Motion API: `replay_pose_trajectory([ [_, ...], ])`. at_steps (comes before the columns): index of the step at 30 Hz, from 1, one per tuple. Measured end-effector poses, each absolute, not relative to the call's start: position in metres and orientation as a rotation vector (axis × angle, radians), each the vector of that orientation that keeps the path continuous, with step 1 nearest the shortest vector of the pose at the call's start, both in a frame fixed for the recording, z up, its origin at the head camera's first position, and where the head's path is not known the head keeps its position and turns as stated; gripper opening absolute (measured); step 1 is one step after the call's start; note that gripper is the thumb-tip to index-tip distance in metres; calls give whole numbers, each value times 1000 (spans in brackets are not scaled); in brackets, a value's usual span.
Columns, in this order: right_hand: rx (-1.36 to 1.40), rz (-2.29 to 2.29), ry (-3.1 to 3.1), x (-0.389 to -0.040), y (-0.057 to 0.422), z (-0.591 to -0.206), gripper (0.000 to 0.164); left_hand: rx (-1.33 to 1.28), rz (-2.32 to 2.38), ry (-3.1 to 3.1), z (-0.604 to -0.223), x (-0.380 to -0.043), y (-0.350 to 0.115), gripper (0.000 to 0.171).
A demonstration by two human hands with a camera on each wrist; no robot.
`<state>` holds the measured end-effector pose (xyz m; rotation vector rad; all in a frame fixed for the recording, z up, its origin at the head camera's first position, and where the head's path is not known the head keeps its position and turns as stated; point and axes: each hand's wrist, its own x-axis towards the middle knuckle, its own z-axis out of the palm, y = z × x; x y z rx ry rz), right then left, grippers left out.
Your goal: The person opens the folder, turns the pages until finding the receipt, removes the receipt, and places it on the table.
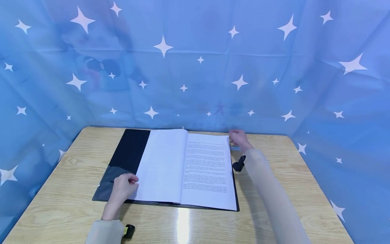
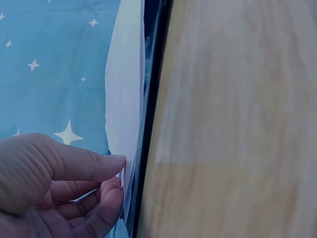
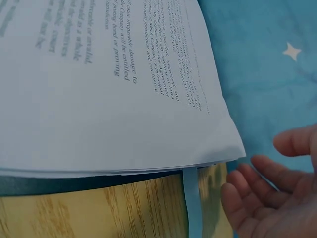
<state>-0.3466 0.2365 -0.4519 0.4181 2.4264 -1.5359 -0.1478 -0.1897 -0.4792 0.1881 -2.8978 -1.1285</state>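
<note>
Folder [image 1: 133, 145] lies spread on the counter [image 1: 295, 166], probably so its pages [image 1: 205, 169] stay flat, left hand [image 1: 122, 186] narrowed at their lower-left edge, pinch unclear, right hand [image 1: 239, 138] beside the upper-right corner, fingers [image 3: 275, 171] parted, empty.

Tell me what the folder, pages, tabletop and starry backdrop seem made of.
Folder: probably smooth plastic; its grey flap looks see-through.
Pages: matte white paper, in thin printed sheets.
Tabletop: wood or wood-look laminate, glossy; visible grain, bright glare.
Backdrop: likely smooth fabric, softly folded and creased; perhaps thin plastic sheeting.
</note>
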Motion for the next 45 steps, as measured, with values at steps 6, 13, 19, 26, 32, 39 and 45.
replay_pose_trajectory([
  [6, 443, -1493, 2448, -347, 233, -451, 49, 185, -1138, -2898, -481, -149, -191, 9],
  [13, 375, -1353, 2579, -343, 227, -449, 45, 184, -1149, -2906, -480, -149, -192, 9],
  [19, 333, -1326, 2608, -347, 228, -454, 43, 190, -1150, -2910, -480, -149, -192, 9],
  [26, 309, -1318, 2658, -344, 227, -454, 43, 193, -1161, -2916, -478, -150, -191, 9],
  [32, 324, -1332, 2677, -342, 224, -456, 42, 200, -1168, -2912, -480, -150, -192, 9],
  [39, 354, -1343, 2706, -340, 225, -456, 36, 181, -1159, -2911, -480, -149, -192, 9],
  [45, 306, -1437, 2701, -339, 228, -454, 33, 168, -1164, -2901, -480, -149, -192, 10],
])
